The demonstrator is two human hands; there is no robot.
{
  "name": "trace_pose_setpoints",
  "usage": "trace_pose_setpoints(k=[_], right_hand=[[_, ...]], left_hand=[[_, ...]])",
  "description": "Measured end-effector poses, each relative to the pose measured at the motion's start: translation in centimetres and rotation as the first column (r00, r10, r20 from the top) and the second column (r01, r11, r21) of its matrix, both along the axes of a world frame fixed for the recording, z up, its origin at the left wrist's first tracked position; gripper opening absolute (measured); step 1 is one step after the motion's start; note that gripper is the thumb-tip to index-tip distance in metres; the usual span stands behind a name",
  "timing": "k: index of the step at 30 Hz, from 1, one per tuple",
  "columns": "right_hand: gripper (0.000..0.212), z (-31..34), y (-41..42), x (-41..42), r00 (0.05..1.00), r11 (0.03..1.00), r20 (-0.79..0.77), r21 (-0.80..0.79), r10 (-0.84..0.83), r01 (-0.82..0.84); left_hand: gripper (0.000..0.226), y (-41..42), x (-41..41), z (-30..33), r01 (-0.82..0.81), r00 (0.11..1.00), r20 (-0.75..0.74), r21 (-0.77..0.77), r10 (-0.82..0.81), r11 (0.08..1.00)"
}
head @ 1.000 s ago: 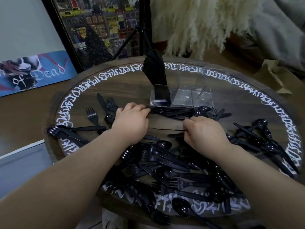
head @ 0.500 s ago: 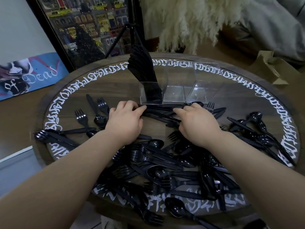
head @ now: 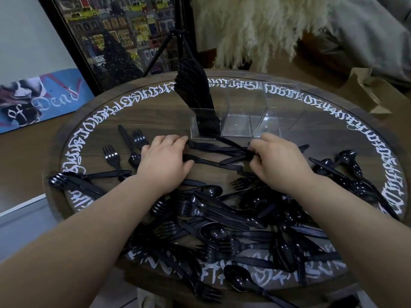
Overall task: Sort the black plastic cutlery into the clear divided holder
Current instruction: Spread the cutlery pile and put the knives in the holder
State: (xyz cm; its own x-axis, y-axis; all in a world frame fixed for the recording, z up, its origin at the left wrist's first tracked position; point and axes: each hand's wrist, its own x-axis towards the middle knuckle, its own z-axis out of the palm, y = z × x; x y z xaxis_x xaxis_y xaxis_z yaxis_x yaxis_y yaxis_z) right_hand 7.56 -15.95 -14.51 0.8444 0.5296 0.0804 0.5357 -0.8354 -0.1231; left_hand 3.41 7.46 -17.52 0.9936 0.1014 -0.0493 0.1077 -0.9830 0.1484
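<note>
Both hands work the row of knives (head: 213, 152) lying just in front of the holder (head: 235, 121), on the far side of the round surface (head: 155, 112).

Left hand (head: 165, 160): palm down, fingers curled over the left ends of the knives, pressing or gathering them. Whether it truly grips one cannot be told.

Right hand (head: 275, 162): fingers and thumb pinched on the right end of one knife, near the centre of the row.

Holder: clear, three compartments side by side. The left one holds a fanned bunch of knives (head: 195, 92) standing on end, leaning up and left. The middle and right ones look empty.

Orientation: the knives between the hands lie flat, long axes running roughly left to right, some slanting slightly toward the near right. Which end is blade is hard to read in the dark plastic.

The remaining pile (head: 233, 221) of forks, spoons and knives sprawls across the near half, pointing every way.

Judgement on the step: gather the loose knives into one aligned bundle.
- Square the ends between the two hands before lifting.
- Turn the bundle upright and drop it into the left compartment with its own kind.
- Risk: the light holder may tip or slide if bumped.
</note>
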Motion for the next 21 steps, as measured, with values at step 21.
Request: trace_pose_setpoints(k=[21], right_hand=[[0.03, -1.1, 3.8, 2.5, 0.995, 0.995, -0.089, -0.09, -0.044, 0.036]], left_hand=[[0.028, 0.0, 0.6, 0.1, 0.039, 0.999, 0.039, -0.084, -0.036, 0.996]])
